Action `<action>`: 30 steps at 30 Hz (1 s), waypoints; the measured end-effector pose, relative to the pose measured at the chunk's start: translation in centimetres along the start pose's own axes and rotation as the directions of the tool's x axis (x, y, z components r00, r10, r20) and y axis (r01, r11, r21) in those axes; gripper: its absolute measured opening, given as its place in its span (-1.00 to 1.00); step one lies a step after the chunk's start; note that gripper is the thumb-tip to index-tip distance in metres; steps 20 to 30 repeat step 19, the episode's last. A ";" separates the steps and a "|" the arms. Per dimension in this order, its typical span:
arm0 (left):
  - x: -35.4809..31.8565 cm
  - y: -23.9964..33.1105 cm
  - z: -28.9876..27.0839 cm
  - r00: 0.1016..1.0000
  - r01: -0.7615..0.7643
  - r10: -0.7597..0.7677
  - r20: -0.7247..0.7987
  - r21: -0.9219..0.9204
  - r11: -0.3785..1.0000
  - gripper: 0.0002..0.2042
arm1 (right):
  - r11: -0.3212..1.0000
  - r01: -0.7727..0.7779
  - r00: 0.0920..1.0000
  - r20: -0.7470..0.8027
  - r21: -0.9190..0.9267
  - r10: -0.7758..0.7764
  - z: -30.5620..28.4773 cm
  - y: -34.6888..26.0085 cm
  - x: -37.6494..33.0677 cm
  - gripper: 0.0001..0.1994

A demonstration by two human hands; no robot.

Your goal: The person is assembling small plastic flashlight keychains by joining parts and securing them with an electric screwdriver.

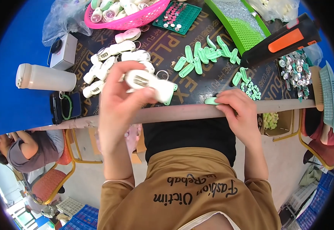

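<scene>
My left hand (118, 94) is raised over the table's near edge, its fingers and thumb closed on a white plastic key-ring piece (160, 89), slightly blurred. Just beside and partly behind it shows a light green part (173, 94); whether it is attached I cannot tell. Down at the table's front edge, my right hand (239, 111) pinches a small mint-green oblong plastic part (211, 101). A heap of similar white key-ring pieces (115, 49) lies behind my left hand. Several loose green oblong parts (198, 66) are spread farther back, with tiny green pieces (251, 91) beyond my right hand.
A pink basket (136, 21) of white pieces stands far left, next to a green pegged tray (179, 15). At right are a green bin (247, 40), a black-and-orange tool (285, 40) and metallic bits (295, 73). A white bottle (46, 78) lies left. Another person (27, 149) sits at left.
</scene>
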State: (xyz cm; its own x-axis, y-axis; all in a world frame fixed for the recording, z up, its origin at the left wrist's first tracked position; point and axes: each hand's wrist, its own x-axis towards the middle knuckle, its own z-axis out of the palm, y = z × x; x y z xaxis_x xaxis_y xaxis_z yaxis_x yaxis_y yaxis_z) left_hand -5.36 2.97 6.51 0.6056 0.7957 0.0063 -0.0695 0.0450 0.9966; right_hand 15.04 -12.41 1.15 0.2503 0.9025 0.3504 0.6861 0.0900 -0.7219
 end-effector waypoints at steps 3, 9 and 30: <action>0.1 -2.6 2.8 0.981 0.042 -0.032 0.192 -0.048 0.998 -0.64 | 0.991 0.031 0.999 0.041 -0.129 -0.026 -0.5 0.0 -0.3 -0.86; -0.6 -6.6 5.6 0.977 0.026 -0.031 0.212 0.027 0.999 -0.68 | 0.989 -0.145 0.977 -0.165 -0.036 0.137 -2.0 -0.2 -1.0 -0.83; -0.5 -6.1 5.4 0.972 -0.113 0.063 0.226 0.214 0.970 -0.66 | 0.973 0.203 0.972 -0.097 -0.110 -0.214 -1.0 -1.8 1.1 -0.78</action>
